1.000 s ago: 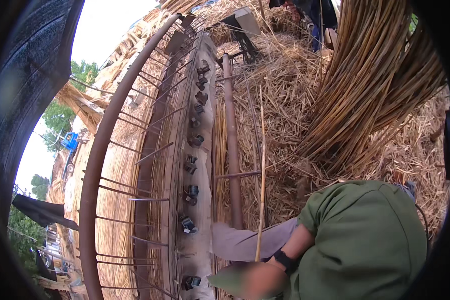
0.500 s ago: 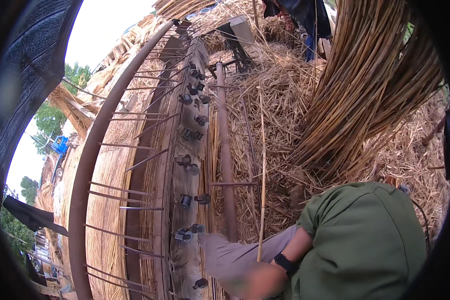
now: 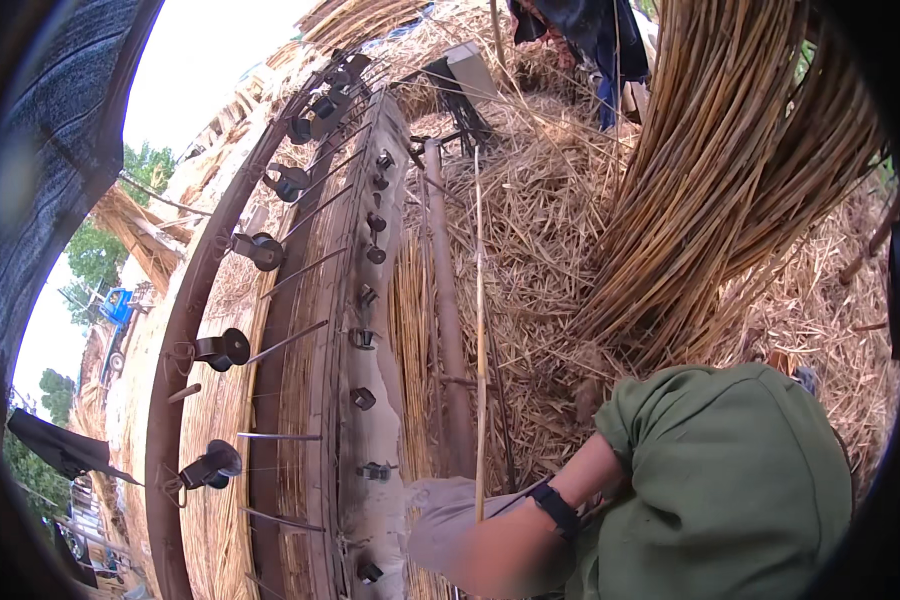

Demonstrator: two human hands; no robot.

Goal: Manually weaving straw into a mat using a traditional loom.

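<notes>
a tall reed bundle (image 3: 730, 190) leans over loose straw (image 3: 540, 250), with a blue vehicle (image 3: 117, 305) far off left.

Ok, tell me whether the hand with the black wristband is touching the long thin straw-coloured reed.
Cannot tell. In the head view the long thin reed runs down to the blurred hand, but no grip shows.
</notes>
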